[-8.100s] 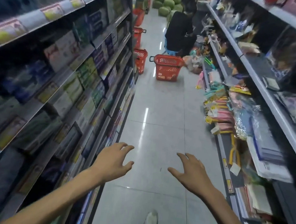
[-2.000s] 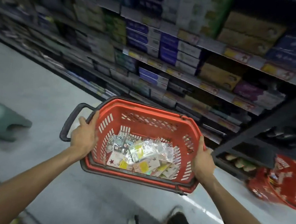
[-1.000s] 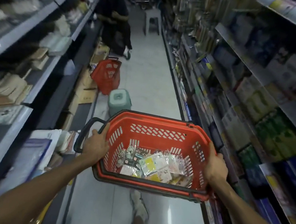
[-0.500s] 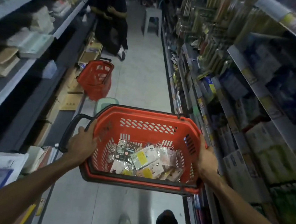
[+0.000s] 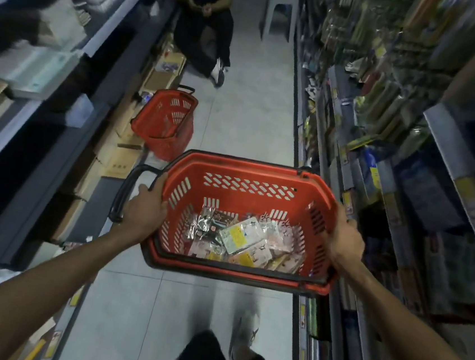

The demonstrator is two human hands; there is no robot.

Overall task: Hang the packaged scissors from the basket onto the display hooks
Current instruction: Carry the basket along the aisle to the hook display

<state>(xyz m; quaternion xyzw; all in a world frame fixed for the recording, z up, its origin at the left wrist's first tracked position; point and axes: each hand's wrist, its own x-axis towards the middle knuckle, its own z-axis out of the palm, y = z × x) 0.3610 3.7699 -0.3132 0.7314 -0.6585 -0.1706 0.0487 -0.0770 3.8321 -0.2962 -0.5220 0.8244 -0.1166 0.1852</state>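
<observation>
I carry a red plastic basket (image 5: 248,175) in front of me, above the aisle floor. My left hand (image 5: 145,208) grips its left rim beside the black handle (image 5: 125,188). My right hand (image 5: 344,238) grips the right rim. Several packaged scissors (image 5: 241,239) in clear and yellow wrappers lie loose on the basket's bottom. On the right shelving, packaged goods hang on display hooks (image 5: 386,87), blurred.
A second red basket (image 5: 165,119) stands on the floor ahead at the left, next to cardboard boxes (image 5: 119,149). A person (image 5: 206,21) in dark clothes sits further up the aisle, and a white stool (image 5: 280,11) stands beyond. Shelves line both sides.
I have picked up the basket with both hands, turned around and walked up the aisle. The floor basket and the seated person are now closer.
</observation>
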